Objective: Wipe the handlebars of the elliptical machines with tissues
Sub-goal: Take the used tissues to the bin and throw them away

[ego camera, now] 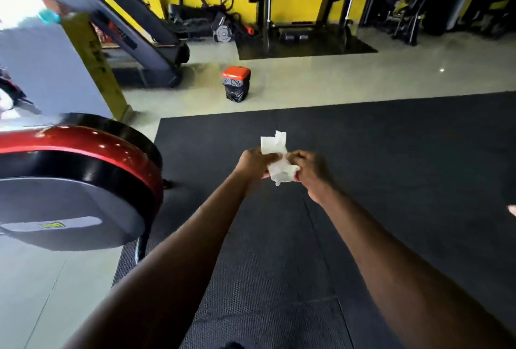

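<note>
Head-worn view, forward and down

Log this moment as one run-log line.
stage: prepping tissue | left hand: shut on tissue | right hand: shut on tissue | handlebars: none in contact | bin: ahead on floor

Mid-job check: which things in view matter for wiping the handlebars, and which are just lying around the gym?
Belongs to the job:
- tissue, held between left hand and right hand
- red and black machine on the left; no handlebar clearly shows

Just lying about:
- orange-lidded bin
- black floor mat
- weight rack
</note>
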`<state>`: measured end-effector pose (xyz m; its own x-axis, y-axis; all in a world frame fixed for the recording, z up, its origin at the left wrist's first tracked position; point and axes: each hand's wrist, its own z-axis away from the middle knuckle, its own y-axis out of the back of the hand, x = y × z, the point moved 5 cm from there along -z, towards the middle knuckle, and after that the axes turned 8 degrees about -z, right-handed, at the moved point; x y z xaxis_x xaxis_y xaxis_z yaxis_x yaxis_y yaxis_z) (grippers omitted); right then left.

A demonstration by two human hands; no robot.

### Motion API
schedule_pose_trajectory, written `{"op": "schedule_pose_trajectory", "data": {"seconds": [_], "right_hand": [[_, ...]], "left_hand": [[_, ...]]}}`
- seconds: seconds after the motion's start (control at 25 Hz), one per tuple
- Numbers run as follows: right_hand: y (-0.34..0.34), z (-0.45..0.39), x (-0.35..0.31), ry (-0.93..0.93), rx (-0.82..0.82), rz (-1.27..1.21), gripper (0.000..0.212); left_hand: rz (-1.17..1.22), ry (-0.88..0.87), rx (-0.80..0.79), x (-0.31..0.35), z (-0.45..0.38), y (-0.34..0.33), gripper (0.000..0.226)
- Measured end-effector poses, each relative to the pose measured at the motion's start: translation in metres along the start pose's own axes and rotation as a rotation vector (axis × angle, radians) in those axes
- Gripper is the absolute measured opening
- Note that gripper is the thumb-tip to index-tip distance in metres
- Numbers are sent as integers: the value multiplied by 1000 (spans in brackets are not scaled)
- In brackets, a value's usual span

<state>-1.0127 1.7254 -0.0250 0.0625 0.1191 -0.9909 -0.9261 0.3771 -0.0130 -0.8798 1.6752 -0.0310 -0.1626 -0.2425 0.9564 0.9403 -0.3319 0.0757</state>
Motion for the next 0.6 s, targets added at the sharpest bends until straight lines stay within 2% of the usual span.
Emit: {"op": "schedule_pose_trajectory", "data": {"seconds": [0.12,0.16,0.28,0.44,0.6], "right_hand": [[-38,-97,-12,3,-98,3,8],[-51,-135,-14,4,-116,9,8],[-90,-254,-21,23,-128,59,9],[-148,-394,-46,-61,-231,-131,22],[-164,-521,-71,-65,-141,-198,28]], "left_hand": [[34,-19,110,25,-87,33,33],[68,-11,122,29,-122,43,35],[145,-44,99,47,-233,76,17],[184,-60,64,97,-371,114,32],[224,-34,13,147,-496,130,24]]}}
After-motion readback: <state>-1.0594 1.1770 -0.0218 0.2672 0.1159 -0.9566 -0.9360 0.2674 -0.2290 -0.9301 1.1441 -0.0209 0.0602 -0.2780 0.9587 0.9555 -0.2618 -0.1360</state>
